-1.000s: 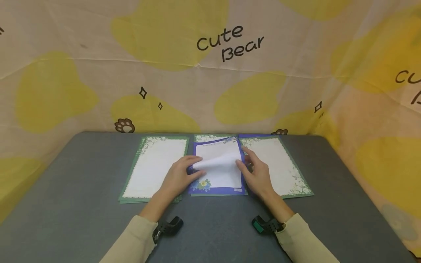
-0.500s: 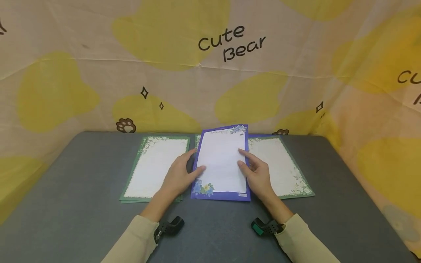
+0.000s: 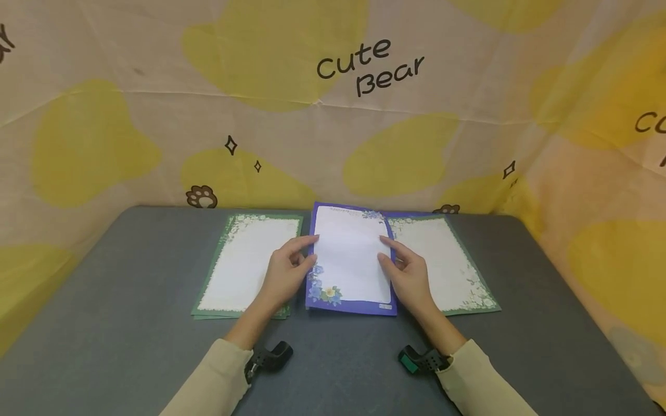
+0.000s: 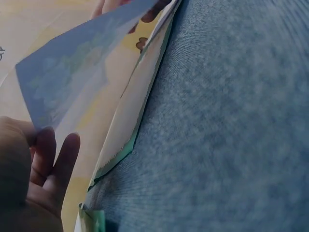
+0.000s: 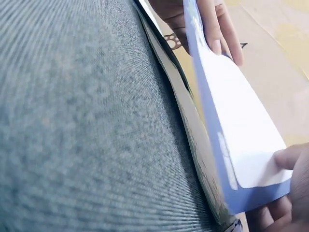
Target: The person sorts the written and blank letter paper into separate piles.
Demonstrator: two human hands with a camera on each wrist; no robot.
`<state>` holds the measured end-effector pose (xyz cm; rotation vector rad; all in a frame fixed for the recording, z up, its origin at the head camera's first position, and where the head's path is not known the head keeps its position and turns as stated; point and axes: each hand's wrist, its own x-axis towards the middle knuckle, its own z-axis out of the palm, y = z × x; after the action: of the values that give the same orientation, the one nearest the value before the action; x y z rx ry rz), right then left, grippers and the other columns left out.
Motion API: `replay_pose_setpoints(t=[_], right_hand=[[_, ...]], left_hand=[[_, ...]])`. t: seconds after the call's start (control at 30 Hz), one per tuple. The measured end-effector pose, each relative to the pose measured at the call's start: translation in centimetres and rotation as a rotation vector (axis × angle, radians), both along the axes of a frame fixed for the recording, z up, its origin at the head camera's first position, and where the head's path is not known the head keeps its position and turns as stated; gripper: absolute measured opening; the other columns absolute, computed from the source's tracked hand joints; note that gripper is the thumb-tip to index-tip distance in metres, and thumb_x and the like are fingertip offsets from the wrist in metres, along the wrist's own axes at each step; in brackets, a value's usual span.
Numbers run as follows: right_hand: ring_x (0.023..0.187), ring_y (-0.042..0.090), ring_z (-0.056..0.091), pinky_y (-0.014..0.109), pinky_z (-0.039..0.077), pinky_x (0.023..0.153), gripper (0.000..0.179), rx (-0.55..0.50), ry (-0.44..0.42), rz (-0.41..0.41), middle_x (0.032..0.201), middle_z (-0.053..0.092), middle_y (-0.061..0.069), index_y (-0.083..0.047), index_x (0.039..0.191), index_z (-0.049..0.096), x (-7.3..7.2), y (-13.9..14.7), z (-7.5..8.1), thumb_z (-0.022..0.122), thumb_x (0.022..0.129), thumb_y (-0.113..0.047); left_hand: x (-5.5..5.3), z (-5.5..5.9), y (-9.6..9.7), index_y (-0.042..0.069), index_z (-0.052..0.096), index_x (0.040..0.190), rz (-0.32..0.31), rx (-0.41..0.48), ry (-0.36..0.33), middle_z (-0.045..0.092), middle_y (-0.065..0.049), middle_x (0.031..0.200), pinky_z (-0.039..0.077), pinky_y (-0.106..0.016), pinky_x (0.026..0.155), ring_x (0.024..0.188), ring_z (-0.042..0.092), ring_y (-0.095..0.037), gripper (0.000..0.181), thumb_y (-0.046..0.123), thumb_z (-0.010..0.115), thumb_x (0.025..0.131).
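A blue-bordered sheet of paper (image 3: 351, 254) with printed flowers is raised between both hands in the head view. My left hand (image 3: 283, 271) pinches its left edge; in the left wrist view, thumb and forefinger of that hand (image 4: 43, 179) meet at the paper, other fingers apart from it. My right hand (image 3: 411, 274) grips the opposite edge, and the right wrist view has its thumb (image 5: 287, 157) on the white face with fingers behind. Below the raised paper, a green-edged sheet (image 4: 130, 116) lies on the table, hidden from the head view.
Green-bordered sheets (image 3: 244, 260) lie stacked at the left, slightly uneven at the lower edge. Another green-bordered sheet (image 3: 442, 266) lies at the right, a blue edge (image 3: 411, 214) showing behind it. The grey table (image 3: 333, 370) ends at a patterned cloth (image 3: 291, 144).
The blue-bordered sheet was bent low over the middle pile, then lifted and straightened toward me. Since then its top has swung left, and my left fingers have shifted along its edge.
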<state>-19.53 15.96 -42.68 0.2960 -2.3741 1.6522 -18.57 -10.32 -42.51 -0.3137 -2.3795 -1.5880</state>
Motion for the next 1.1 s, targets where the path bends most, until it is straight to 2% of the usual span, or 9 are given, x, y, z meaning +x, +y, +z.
replay_pose_setpoints(t=[0.1, 0.23, 0.37, 0.5, 0.67, 0.8, 0.9, 1.0, 1.1], right_hand=[[0.071, 0.011, 0.070, 0.016, 0.047, 0.050, 0.038, 0.064, -0.025, -0.079, 0.144, 0.061, 0.012, -0.013, 0.134, 0.067, 0.2, -0.3, 0.1, 0.070, 0.095, -0.014], [0.100, 0.027, 0.076, 0.027, 0.062, 0.079, 0.040, 0.096, -0.073, -0.145, 0.145, 0.060, 0.013, -0.015, 0.134, 0.067, 0.3, -0.6, 0.4, 0.071, 0.094, -0.017], [0.117, 0.025, 0.070, 0.032, 0.059, 0.092, 0.034, 0.037, -0.080, -0.115, 0.143, 0.063, 0.011, -0.013, 0.131, 0.069, 0.2, -0.7, 0.4, 0.068, 0.097, -0.018], [0.132, 0.022, 0.060, 0.015, 0.052, 0.093, 0.029, -0.021, -0.096, -0.087, 0.139, 0.065, 0.008, -0.012, 0.128, 0.071, 0.2, -0.6, 0.2, 0.062, 0.101, -0.020], [0.130, 0.023, 0.061, 0.011, 0.051, 0.086, 0.030, -0.008, -0.136, -0.093, 0.140, 0.065, 0.008, -0.012, 0.127, 0.072, 0.4, -0.7, 0.4, 0.067, 0.097, -0.015], [0.094, 0.015, 0.071, 0.013, 0.050, 0.072, 0.033, 0.052, -0.125, -0.112, 0.139, 0.065, 0.011, -0.011, 0.127, 0.072, 0.5, -1.2, 0.5, 0.072, 0.093, -0.012], [0.058, 0.011, 0.055, 0.017, 0.043, 0.059, 0.033, 0.079, -0.108, -0.132, 0.134, 0.068, 0.012, -0.010, 0.124, 0.073, 0.6, -1.3, 0.5, 0.073, 0.091, -0.011], [0.063, 0.015, 0.063, 0.018, 0.048, 0.063, 0.032, 0.098, -0.104, -0.142, 0.133, 0.069, 0.011, -0.010, 0.123, 0.074, 0.6, -1.3, 0.7, 0.073, 0.091, -0.009], [0.106, 0.021, 0.073, 0.020, 0.057, 0.084, 0.032, 0.109, -0.113, -0.136, 0.135, 0.068, 0.010, -0.011, 0.125, 0.073, 0.7, -1.3, 1.0, 0.072, 0.093, -0.010]], left_hand=[[0.1, 0.2, -0.1, 0.010, 0.064, 0.137, -0.033, -0.013, -0.020, 0.057, -0.014, 0.146, 0.039, -0.020, 0.050, 0.056, 0.043, -0.007, 0.045, 0.001, 0.067, 0.093], [0.1, 0.4, -0.2, 0.010, 0.058, 0.143, -0.071, -0.022, -0.055, 0.051, -0.014, 0.152, 0.039, -0.020, 0.050, 0.055, 0.043, -0.007, 0.052, 0.001, 0.067, 0.093], [0.1, 0.2, -0.2, 0.015, 0.064, 0.138, -0.021, -0.014, -0.063, 0.065, -0.009, 0.132, 0.039, -0.021, 0.052, 0.057, 0.042, -0.008, 0.042, 0.015, 0.068, 0.097], [0.1, 0.0, -0.2, 0.018, 0.073, 0.125, 0.078, 0.010, -0.042, 0.070, -0.007, 0.098, 0.035, -0.023, 0.050, 0.054, 0.037, -0.009, 0.029, 0.021, 0.070, 0.097], [0.1, 0.1, 0.1, 0.013, 0.074, 0.123, 0.111, 0.049, -0.075, 0.061, -0.015, 0.075, 0.033, -0.021, 0.047, 0.052, 0.037, -0.006, 0.031, 0.011, 0.072, 0.093], [0.1, 0.4, 0.0, 0.011, 0.072, 0.127, 0.119, 0.040, -0.097, 0.063, -0.024, 0.080, 0.031, -0.019, 0.045, 0.048, 0.034, -0.005, 0.036, 0.006, 0.072, 0.091], [0.2, 0.5, -0.1, 0.009, 0.069, 0.130, 0.104, 0.024, -0.105, 0.068, -0.022, 0.095, 0.032, -0.019, 0.046, 0.048, 0.035, -0.006, 0.040, 0.003, 0.072, 0.091], [0.1, 0.8, -0.4, 0.008, 0.066, 0.134, 0.080, 0.004, -0.122, 0.063, -0.015, 0.081, 0.034, -0.019, 0.046, 0.047, 0.035, -0.006, 0.045, 0.001, 0.071, 0.090], [0.2, 1.2, -0.8, 0.008, 0.063, 0.138, 0.045, 0.009, -0.148, 0.045, -0.004, 0.059, 0.034, -0.021, 0.045, 0.045, 0.032, -0.007, 0.048, 0.001, 0.070, 0.091]])
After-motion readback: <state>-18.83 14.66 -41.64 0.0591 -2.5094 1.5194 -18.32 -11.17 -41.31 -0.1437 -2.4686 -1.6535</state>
